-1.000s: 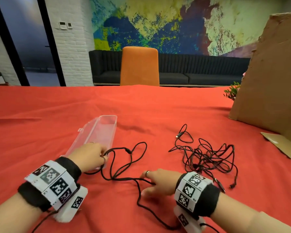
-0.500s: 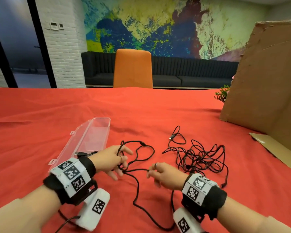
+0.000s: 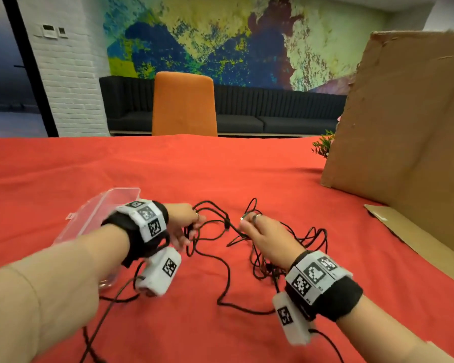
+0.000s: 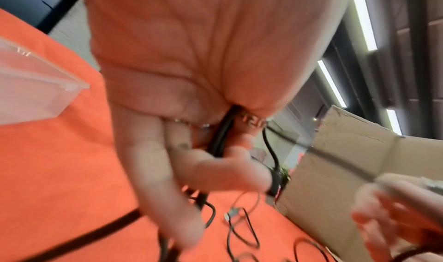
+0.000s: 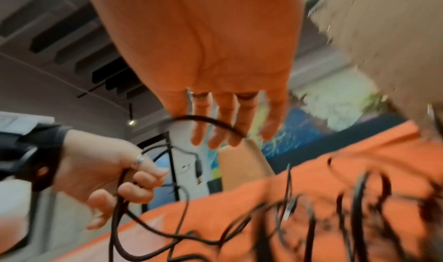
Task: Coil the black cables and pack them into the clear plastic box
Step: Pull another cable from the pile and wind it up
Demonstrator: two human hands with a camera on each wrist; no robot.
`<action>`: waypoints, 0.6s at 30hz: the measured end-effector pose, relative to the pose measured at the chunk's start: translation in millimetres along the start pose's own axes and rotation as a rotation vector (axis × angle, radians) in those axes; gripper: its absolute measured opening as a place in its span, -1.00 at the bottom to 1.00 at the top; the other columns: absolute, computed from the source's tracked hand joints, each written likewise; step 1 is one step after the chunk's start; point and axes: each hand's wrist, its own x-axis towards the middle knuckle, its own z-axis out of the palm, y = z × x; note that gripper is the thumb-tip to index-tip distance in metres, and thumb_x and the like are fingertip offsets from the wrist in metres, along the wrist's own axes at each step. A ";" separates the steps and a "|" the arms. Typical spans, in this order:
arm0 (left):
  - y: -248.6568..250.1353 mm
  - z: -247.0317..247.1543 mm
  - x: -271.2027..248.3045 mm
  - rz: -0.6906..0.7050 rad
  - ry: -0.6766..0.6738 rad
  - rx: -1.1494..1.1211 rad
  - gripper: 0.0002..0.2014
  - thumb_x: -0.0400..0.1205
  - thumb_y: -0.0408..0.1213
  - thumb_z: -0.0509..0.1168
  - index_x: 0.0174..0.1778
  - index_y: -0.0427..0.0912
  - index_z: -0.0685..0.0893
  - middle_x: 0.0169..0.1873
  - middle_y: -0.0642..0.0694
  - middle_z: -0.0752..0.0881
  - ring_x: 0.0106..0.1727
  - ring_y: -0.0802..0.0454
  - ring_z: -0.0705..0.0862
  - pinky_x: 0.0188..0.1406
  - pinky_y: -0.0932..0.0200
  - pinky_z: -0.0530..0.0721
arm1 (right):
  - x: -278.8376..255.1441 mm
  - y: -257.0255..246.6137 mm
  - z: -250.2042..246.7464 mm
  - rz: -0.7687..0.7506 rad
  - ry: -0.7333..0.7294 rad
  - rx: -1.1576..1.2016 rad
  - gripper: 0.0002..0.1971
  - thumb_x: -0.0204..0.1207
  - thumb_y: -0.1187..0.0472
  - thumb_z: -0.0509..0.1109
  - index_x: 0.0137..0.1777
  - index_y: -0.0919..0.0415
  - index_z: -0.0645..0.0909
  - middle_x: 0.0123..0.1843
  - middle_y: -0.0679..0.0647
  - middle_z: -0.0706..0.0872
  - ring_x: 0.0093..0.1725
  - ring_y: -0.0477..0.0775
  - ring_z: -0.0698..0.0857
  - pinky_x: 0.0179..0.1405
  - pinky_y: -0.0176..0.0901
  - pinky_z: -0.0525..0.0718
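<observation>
A long black cable [image 4: 219,141] runs loose over the red tablecloth between my hands. My left hand [image 3: 192,229] is raised above the cloth and grips a few loops of it in curled fingers, seen also in the right wrist view [image 5: 134,179]. My right hand [image 3: 247,224] is lifted close beside it and pinches the same cable near a plug end, its other fingers fairly straight. More black cables lie in a tangle [image 3: 309,239] behind the right hand. The clear plastic box [image 3: 97,213] lies open and empty behind my left wrist.
A large brown cardboard sheet [image 3: 404,132] stands at the table's right, with a flat flap [image 3: 417,239] on the cloth. A small green plant [image 3: 324,145] peeks out beside it. An orange chair [image 3: 184,106] stands at the far edge.
My left hand left the box, moved right and gathered cable loops. Both hands rose off the cloth and came closer together, the right one lifting the cable.
</observation>
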 end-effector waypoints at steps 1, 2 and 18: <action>9.7 -9.3 6.5 0.003 0.069 -0.057 -0.63 0.75 -0.20 -0.02 -0.41 -0.13 0.33 -0.49 -0.08 0.40 -0.79 0.09 0.47 -0.51 0.12 0.60 | 7.9 6.9 -10.3 0.030 0.061 -0.072 -0.74 0.63 -0.06 0.12 -0.04 0.02 0.58 -0.02 0.04 0.69 0.07 0.10 0.61 0.10 -0.02 0.53; 19.2 -17.9 12.7 0.013 0.141 -0.117 -0.63 0.75 -0.25 -0.03 -0.42 -0.15 0.34 -0.48 -0.09 0.40 -0.82 0.08 0.47 -0.51 0.08 0.60 | 14.2 12.2 -19.7 0.089 0.083 -0.129 -0.72 0.62 -0.10 0.11 0.05 -0.03 0.59 0.09 0.04 0.65 0.19 0.13 0.56 0.22 0.10 0.50; 55.0 -74.5 112.7 0.308 0.764 -0.077 -0.71 0.65 -0.22 0.24 0.07 -0.43 0.52 0.06 -0.50 0.67 0.10 -0.41 0.66 0.08 -0.13 0.62 | 34.6 84.4 -18.1 0.441 -0.463 -0.360 -0.22 0.49 -0.18 0.32 0.62 -0.05 0.01 0.47 0.12 0.49 0.42 0.16 0.51 0.37 -0.01 0.50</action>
